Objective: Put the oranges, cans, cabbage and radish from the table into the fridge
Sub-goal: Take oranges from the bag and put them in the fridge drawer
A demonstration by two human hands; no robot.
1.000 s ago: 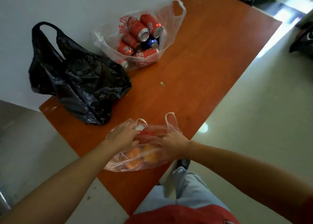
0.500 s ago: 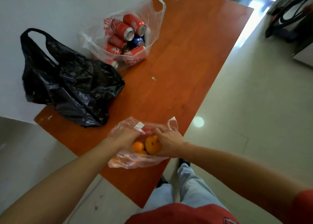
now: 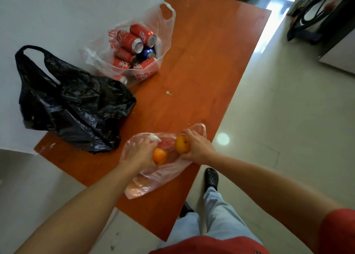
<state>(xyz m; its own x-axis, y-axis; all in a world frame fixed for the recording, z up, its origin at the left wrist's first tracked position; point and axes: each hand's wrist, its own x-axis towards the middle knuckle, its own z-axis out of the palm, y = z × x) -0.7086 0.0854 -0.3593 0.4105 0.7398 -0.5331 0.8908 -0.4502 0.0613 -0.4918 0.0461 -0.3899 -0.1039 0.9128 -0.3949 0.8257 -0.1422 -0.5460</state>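
Oranges [image 3: 182, 147] — one apiece in curled hands [image 3: 199, 150]

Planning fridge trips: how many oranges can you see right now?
2: one round orange in the right hand, a second orange in the left hand. More may be hidden in the translucent pink plastic bag.

The orange-brown worktop [image 3: 201, 61] carries a black bag [image 3: 76, 107] at its left edge, a clear bag [image 3: 165, 32] of cans [image 3: 132, 42] beyond it, a pale crumb [image 3: 169, 93] mid-surface and a pinkish bag [image 3: 153, 178] near the front
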